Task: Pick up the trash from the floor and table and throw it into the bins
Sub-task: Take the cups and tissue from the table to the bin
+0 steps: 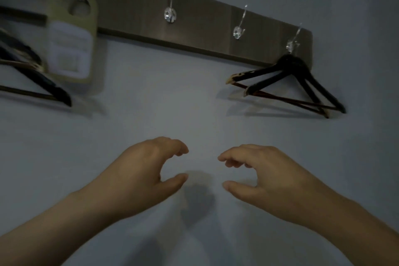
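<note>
Loosely curled, the fingers [179, 147] of the left hand [142, 170] and right hand [265, 170] face each other across a gap, holding nothing. Behind the fingers is a pale wall [194, 103]; above them runs a wooden hook rail [205, 34], with dark coat hangers [302, 84] up to their right and more, beside a blurred door card [71, 34], up to their left. No trash, floor, worktop or bin shows, so where trash lies, how it handles and where to grip it cannot be told.
</note>
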Available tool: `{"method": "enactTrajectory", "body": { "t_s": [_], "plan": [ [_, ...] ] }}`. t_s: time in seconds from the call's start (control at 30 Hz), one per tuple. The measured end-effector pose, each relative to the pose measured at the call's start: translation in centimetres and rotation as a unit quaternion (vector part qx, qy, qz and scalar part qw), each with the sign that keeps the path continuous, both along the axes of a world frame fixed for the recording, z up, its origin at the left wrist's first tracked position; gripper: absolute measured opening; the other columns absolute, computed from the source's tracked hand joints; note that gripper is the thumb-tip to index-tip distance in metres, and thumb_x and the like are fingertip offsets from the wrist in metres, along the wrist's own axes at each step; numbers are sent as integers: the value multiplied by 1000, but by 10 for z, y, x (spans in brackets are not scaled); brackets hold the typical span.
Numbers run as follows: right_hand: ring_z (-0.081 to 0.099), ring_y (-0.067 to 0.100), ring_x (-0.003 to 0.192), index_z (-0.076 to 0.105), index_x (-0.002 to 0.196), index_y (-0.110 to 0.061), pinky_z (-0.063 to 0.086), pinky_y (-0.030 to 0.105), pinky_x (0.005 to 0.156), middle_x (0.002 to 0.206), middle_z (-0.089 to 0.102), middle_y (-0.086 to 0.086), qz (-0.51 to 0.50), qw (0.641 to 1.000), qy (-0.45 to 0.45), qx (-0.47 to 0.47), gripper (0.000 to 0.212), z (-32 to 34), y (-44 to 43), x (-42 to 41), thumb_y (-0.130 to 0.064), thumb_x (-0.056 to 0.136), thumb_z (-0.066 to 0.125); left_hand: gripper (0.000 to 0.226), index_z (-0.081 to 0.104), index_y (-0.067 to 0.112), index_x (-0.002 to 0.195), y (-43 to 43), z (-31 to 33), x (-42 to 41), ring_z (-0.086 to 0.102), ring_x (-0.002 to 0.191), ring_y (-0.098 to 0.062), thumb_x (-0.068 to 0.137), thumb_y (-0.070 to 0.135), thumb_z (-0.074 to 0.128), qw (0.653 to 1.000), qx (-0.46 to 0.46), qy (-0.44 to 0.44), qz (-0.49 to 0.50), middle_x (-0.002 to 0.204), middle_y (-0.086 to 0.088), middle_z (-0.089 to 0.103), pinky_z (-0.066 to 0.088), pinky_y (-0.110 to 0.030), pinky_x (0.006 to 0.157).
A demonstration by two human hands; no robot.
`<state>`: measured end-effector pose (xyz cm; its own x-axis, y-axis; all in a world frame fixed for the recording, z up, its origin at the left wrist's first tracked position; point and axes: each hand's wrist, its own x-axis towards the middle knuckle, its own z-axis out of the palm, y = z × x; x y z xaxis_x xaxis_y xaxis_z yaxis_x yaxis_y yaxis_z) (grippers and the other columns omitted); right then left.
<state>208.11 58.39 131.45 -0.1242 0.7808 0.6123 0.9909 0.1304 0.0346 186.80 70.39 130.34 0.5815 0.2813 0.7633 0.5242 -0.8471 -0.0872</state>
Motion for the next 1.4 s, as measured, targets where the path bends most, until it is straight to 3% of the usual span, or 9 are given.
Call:
{"method": "enactTrajectory", "body": {
  "t_s": [0.1,0.17,0.3,0.5,0.6,0.77,0.93,1.1,1.4],
  "plan": [
    [47,-6,110,50,127,-43,40,18,97,114,53,-28,72,997,-5,-14,41,-7,18,-7,-51,87,56,45,48,41,126,-16,-10,-23,53,105,4,84,58,53,997,-18,7,72,117,27,52,30,1,79],
    [47,-7,110,50,127,-42,39,16,97,115,53,-28,113,993,-9,-16,40,-10,30,-19,-49,88,56,44,47,42,127,-28,-15,-45,51,107,4,85,54,55,992,-22,17,120,117,28,51,32,-2,84],
    [47,-6,110,50,128,-41,37,11,94,115,52,-27,197,980,-8,-11,41,-15,43,-67,-50,88,56,43,46,43,126,-57,-14,-102,51,105,4,86,56,53,975,-31,31,219,117,28,50,32,-1,80],
    [48,-8,109,50,128,-41,39,12,94,115,53,-27,338,941,-15,-13,43,-11,38,-179,-53,87,57,44,48,43,124,-116,-17,-203,55,101,3,83,57,54,940,-26,6,339,113,28,51,45,-14,86],
    [49,-7,107,51,128,-41,41,13,93,114,54,-26,398,917,-11,-3,43,-6,26,-244,-53,87,57,46,55,40,118,-155,-19,-263,58,85,5,78,62,51,920,-30,-4,390,107,27,54,49,-18,81],
    [49,-9,106,52,127,-41,42,13,92,114,55,-25,497,868,-2,-5,42,-12,-11,-368,-52,87,58,46,61,35,116,-244,-20,-370,58,90,3,76,57,58,869,-24,-9,495,106,22,60,37,-7,76],
    [53,-4,103,56,125,-36,45,17,90,111,57,-21,591,807,8,-24,43,-27,-68,-509,-49,85,63,43,57,39,118,-347,-30,-478,59,95,3,79,57,61,811,-57,-9,582,111,24,58,50,-20,83],
    [56,-2,104,58,123,-35,47,23,92,110,61,-19,656,754,8,-41,44,-42,-121,-637,-51,82,64,43,52,42,121,-433,-42,-566,54,103,6,80,49,63,747,-102,-26,657,118,25,53,49,-20,90],
    [53,-5,105,55,126,-37,46,21,93,114,60,-21,719,693,-33,-50,44,-60,-146,-798,-51,85,60,50,53,34,125,-486,-69,-693,51,105,5,79,54,56,678,-113,-52,725,120,16,57,44,-13,87]
  ]
}}
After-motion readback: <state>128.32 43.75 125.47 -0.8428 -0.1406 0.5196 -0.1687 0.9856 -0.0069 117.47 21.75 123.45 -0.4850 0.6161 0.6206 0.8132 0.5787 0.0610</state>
